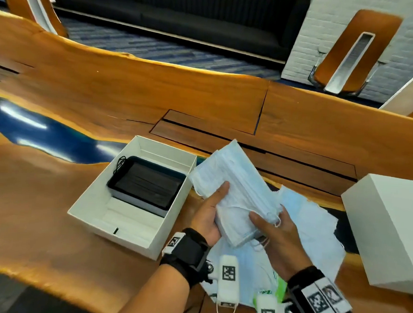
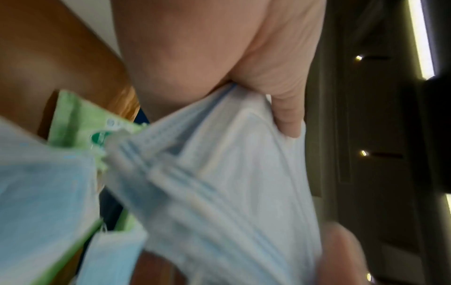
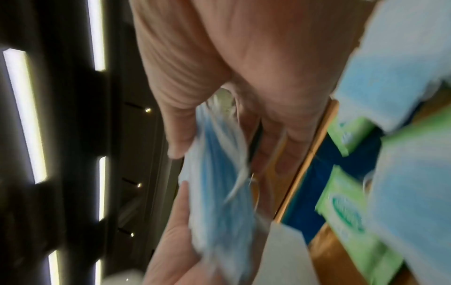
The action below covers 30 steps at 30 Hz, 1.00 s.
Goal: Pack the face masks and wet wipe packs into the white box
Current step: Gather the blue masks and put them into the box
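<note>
Both hands, left hand (image 1: 207, 217) & right hand (image 1: 277, 229), gripped 1 stack of blue face masks (image 1: 235, 189), held just right of the open white box (image 1: 100, 208), presumably squaring it to fit beside the black masks (image 1: 145, 185) inside.

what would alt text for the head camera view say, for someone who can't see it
Both hands, left hand and right hand, grip a stack of light blue face masks above a wooden table. To their left an open white box holds a pack of black masks; more masks lie beneath the hands.
</note>
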Available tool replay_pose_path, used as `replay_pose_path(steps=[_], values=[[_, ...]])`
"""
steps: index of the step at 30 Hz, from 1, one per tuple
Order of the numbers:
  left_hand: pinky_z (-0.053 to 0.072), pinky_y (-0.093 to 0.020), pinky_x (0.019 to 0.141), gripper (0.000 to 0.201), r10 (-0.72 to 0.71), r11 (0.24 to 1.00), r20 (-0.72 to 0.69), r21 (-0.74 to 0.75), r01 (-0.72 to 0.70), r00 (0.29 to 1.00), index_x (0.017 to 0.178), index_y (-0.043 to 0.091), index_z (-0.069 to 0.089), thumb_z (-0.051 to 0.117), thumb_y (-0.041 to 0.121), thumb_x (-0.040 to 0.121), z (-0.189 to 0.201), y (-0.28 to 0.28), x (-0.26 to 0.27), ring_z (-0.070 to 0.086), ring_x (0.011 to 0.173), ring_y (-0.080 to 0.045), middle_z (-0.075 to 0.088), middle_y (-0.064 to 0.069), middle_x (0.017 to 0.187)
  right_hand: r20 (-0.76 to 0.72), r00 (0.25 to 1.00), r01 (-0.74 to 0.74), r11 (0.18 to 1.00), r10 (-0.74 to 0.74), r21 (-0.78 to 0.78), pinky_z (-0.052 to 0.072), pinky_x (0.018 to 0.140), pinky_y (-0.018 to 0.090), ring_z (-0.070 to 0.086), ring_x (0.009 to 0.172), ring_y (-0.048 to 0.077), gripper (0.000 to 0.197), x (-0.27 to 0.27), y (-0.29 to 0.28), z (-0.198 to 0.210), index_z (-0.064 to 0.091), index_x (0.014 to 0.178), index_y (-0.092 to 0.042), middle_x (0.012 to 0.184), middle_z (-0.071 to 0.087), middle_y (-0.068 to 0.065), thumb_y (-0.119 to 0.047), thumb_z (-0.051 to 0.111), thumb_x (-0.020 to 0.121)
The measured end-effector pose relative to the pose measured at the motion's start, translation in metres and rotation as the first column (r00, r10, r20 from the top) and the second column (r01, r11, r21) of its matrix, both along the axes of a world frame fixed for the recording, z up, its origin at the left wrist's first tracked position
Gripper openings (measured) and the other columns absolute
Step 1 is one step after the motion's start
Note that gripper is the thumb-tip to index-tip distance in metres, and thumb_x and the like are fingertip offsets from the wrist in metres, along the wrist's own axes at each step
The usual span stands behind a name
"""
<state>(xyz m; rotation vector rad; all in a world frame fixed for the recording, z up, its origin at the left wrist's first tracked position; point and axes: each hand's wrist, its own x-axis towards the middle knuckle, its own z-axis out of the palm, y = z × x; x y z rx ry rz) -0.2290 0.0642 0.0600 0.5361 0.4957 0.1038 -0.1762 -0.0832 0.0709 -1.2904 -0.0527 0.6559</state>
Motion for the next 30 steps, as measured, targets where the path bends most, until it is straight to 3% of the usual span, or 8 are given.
replay_pose_path(steps=[3,6,10,14,20,23,26,30], values=[[0.055,-0.049,0.09,0.059,-0.013,0.998,-0.008,0.065,0.014,1.0,0.127,0.011,0.06,0.078,0.022,0.072,0.001,0.013,-0.005,0.068,0.107,-0.033,0.07,-0.016,0.119,0.076,0.993,-0.077,0.984,0.09,-0.159,0.051,0.077,0.034,0.071,0.093,0.013,0.097,0.018,-0.023,0.02,0.056,0.127,-0.028,0.118,0.069,0.003,-0.063,0.087,0.042],[0.059,-0.043,0.081,0.038,-0.042,0.992,-0.02,0.121,0.044,0.999,0.115,0.011,0.065,0.074,0.013,0.078,0.003,0.008,-0.007,0.072,0.094,-0.029,0.074,-0.014,0.109,0.108,0.969,-0.191,0.949,0.224,-0.249,0.053,0.086,0.04,0.069,0.103,0.017,0.089,0.035,-0.023,0.038,0.053,0.127,-0.03,0.118,0.07,-0.004,-0.073,0.078,0.053],[0.052,-0.053,0.096,0.04,-0.101,0.967,-0.107,0.222,0.123,0.989,0.119,0.005,0.066,0.076,0.014,0.082,0.002,-0.011,-0.006,0.067,0.107,-0.038,0.071,-0.019,0.114,0.156,0.86,-0.405,0.835,0.487,-0.371,0.056,0.091,0.042,0.068,0.107,0.019,0.06,0.025,0.011,0.038,0.052,0.129,-0.021,0.119,0.07,0.002,-0.044,0.075,0.079],[0.054,-0.055,0.091,0.046,-0.008,0.976,-0.165,0.212,0.044,0.986,0.122,0.007,0.064,0.078,0.025,0.081,0.003,0.002,-0.005,0.07,0.102,-0.037,0.071,-0.019,0.113,0.055,0.885,-0.432,0.858,0.463,-0.279,0.056,0.089,0.047,0.069,0.106,0.026,0.059,0.025,0.023,0.03,0.051,0.13,-0.016,0.119,0.07,0.008,-0.02,0.078,0.077],[0.055,-0.057,0.088,0.048,0.182,0.962,-0.251,0.248,-0.118,0.951,0.116,0.009,0.067,0.083,0.03,0.076,-0.002,0.023,-0.013,0.071,0.099,-0.036,0.074,-0.016,0.107,-0.04,0.841,-0.517,0.779,0.539,-0.355,0.059,0.084,0.046,0.071,0.1,0.029,0.075,0.017,0.05,0.023,0.048,0.127,-0.016,0.115,0.071,0.011,-0.014,0.088,0.064],[0.055,-0.053,0.091,0.036,0.386,0.911,-0.279,0.265,-0.315,0.879,0.11,0.013,0.067,0.08,0.028,0.08,-0.003,0.05,-0.022,0.069,0.1,-0.032,0.073,-0.012,0.108,-0.096,0.813,-0.572,0.754,0.575,-0.325,0.059,0.079,0.048,0.071,0.098,0.034,0.06,0.022,0.056,0.027,0.054,0.121,-0.011,0.113,0.071,0.014,-0.011,0.082,0.067],[0.054,-0.054,0.092,0.044,0.481,0.87,-0.269,0.26,-0.418,0.834,0.118,0.014,0.064,0.081,0.027,0.079,-0.001,0.07,-0.032,0.069,0.102,-0.031,0.073,-0.01,0.111,-0.053,0.809,-0.563,0.747,0.585,-0.353,0.058,0.065,0.037,0.072,0.089,0.031,0.045,0.015,0.071,0.023,0.058,0.118,-0.006,0.109,0.071,0.017,-0.004,0.077,0.077],[0.054,-0.055,0.091,0.043,0.56,0.825,-0.259,0.261,-0.502,0.787,0.123,0.014,0.063,0.077,0.017,0.082,-0.001,0.092,-0.052,0.069,0.102,-0.03,0.073,-0.009,0.112,0.008,0.823,-0.535,0.778,0.569,-0.329,0.06,0.071,0.037,0.071,0.094,0.03,0.037,0.004,0.109,0.021,0.058,0.117,-0.007,0.109,0.071,0.015,-0.004,0.072,0.082]])
